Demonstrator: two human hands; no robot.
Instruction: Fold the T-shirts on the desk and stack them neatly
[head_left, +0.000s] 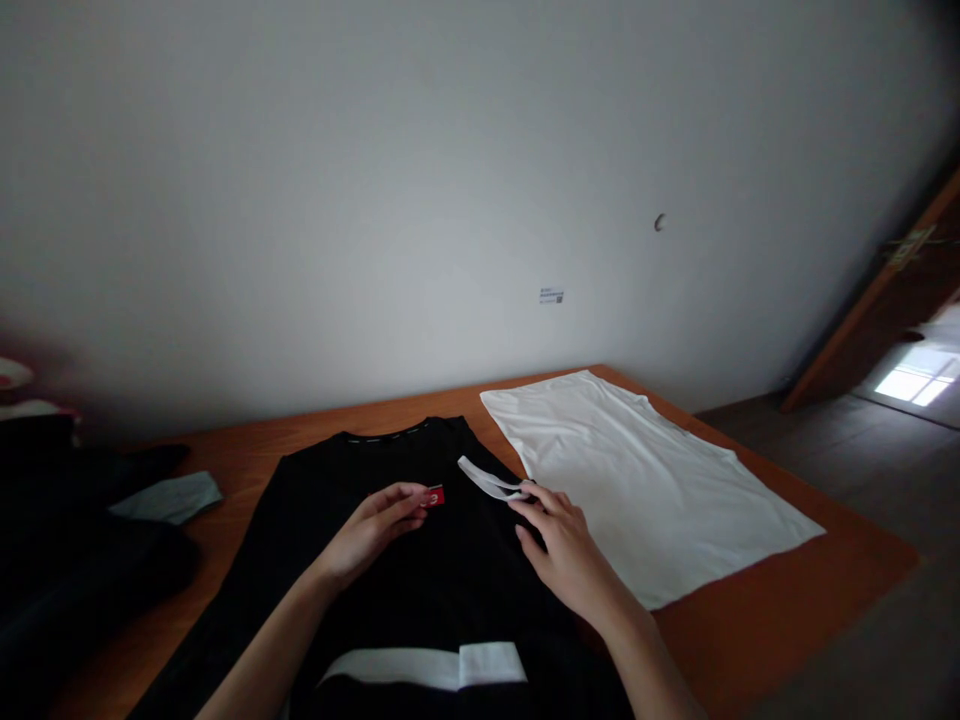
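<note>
My left hand [381, 528] pinches a small red tag [434, 496] with a white mark on it, held over a black shirt [375, 460]. To its right, my right hand [551, 530] has a white strip [484, 477] between its thumb and fingers; the strip is folded into a narrow loop pointing up and left. The black shirt lies spread on the wooden table [262, 435] beneath both hands. Nearer to me, a wider white band [420, 666] lies across black fabric.
A white cloth [622, 460] lies flat on the table at the right. Dark clothes [82, 560] and a grey cloth [171, 497] are heaped at the left. Behind the table rises a wall [420, 200]; a wooden door [870, 300] stands at the far right.
</note>
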